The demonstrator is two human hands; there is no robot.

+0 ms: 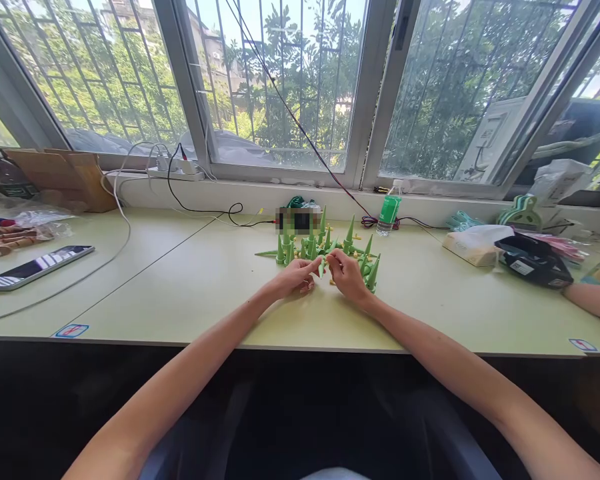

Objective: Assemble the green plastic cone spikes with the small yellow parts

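Note:
Several green pointed plastic cones (325, 247) with small yellow bits lie in a heap on the pale green table (190, 287), just beyond my hands. My left hand (296, 276) and my right hand (345, 273) meet in front of the heap, fingers pinched together on one small green cone piece (322, 267) held between them. Both forearms reach in from the table's near edge.
A green-labelled bottle (389, 212) stands behind the heap by the window sill. Cables (200, 210) and a power strip (176, 171) run at back left; a phone (35, 267) lies far left. Bags and boxes (510, 250) sit right, beside another person's arm (595, 300).

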